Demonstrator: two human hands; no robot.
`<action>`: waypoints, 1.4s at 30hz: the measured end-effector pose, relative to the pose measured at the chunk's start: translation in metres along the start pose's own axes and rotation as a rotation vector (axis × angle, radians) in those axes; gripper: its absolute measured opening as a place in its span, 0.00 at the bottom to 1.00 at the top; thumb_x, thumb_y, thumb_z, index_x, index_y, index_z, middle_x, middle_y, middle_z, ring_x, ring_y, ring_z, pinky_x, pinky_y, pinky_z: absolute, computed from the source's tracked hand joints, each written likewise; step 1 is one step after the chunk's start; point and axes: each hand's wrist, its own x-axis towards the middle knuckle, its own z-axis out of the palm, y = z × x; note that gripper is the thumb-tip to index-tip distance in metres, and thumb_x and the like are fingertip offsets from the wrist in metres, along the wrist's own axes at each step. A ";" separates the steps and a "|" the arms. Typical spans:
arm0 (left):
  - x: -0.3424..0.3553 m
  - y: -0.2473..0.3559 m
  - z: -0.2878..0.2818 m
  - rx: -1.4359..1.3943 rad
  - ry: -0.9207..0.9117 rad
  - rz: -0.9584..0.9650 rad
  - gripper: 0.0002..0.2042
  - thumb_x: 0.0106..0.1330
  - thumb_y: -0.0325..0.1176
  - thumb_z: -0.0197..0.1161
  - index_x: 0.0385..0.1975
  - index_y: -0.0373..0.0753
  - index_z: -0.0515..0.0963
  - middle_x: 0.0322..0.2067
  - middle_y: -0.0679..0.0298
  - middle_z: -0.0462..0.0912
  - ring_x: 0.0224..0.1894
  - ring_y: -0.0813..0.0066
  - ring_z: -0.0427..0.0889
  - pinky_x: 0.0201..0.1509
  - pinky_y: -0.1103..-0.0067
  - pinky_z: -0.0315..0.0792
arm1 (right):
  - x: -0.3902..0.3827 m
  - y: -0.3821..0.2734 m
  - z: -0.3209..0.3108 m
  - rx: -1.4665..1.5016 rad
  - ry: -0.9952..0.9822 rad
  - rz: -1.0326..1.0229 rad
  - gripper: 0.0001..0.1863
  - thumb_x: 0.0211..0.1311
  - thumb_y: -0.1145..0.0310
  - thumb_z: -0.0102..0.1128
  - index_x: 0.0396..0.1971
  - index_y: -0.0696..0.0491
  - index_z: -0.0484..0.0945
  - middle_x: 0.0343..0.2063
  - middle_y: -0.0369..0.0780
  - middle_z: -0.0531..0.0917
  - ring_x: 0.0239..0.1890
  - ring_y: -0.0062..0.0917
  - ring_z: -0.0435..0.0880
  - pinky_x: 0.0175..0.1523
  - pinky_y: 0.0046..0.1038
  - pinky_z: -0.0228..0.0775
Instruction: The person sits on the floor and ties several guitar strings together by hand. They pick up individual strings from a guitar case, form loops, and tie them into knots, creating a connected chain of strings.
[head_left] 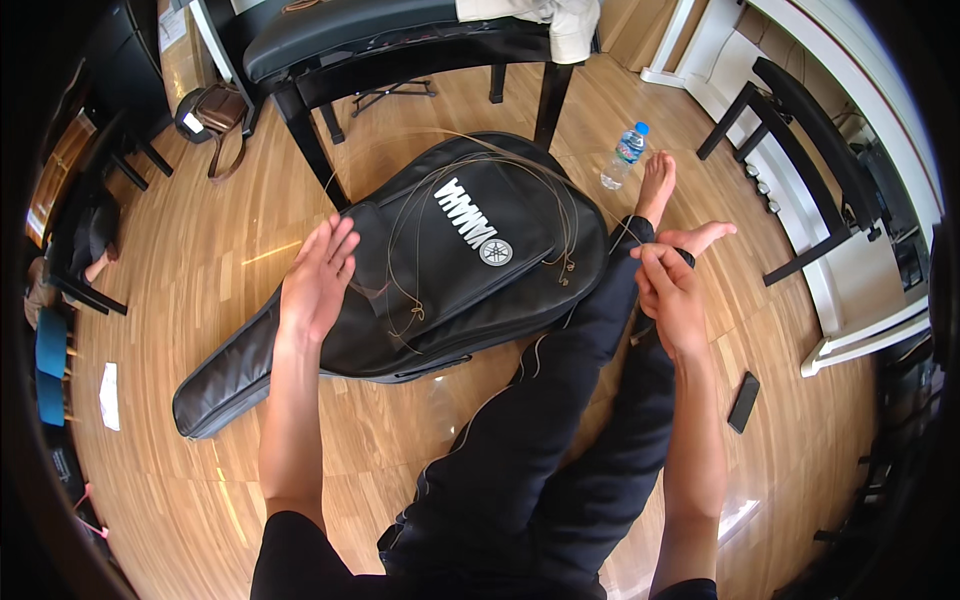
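Note:
A black padded guitar bag [480, 318] lies flat on the floor beside my outstretched legs, its narrow neck end toward the left. Thin coiled guitar strings [417, 313] rest on top of it, with small twisted knots at their ends. My right hand [670, 300], above my shins, pinches the end of a thin string that runs up and left over the bag in a long loop. Over the bag's left edge, my left hand [318, 280] is raised with the palm showing and fingers stretched. Nothing is visibly gripped in it.
A black piano bench [400, 50] with a light cloth stands beyond the bag. A water bottle [624, 157] stands near my feet, and a phone [743, 402] lies to the right. Another black bench [810, 150] is at right. A brown bag [215, 112] sits far left.

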 end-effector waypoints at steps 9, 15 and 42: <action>0.007 0.006 0.003 0.373 -0.126 -0.027 0.16 0.63 0.34 0.68 0.48 0.33 0.80 0.40 0.65 0.83 0.30 0.84 0.76 0.40 0.83 0.73 | 0.025 -0.001 0.014 0.248 -0.051 -0.006 0.16 0.69 0.68 0.56 0.51 0.63 0.76 0.33 0.34 0.75 0.32 0.16 0.74 0.42 0.29 0.78; 0.013 0.006 0.002 0.634 -0.017 0.005 0.18 0.64 0.39 0.68 0.47 0.34 0.81 0.30 0.68 0.81 0.29 0.83 0.77 0.31 0.85 0.73 | 0.049 0.006 0.018 0.267 -0.088 0.051 0.18 0.68 0.70 0.56 0.53 0.65 0.73 0.40 0.36 0.77 0.38 0.21 0.77 0.49 0.31 0.78; 0.041 -0.037 0.007 1.544 0.155 0.801 0.15 0.60 0.41 0.68 0.33 0.33 0.83 0.33 0.55 0.81 0.39 0.56 0.80 0.44 0.68 0.73 | 0.123 0.098 -0.040 -0.658 0.610 -0.123 0.21 0.59 0.52 0.64 0.40 0.56 0.83 0.30 0.46 0.85 0.35 0.33 0.85 0.43 0.31 0.74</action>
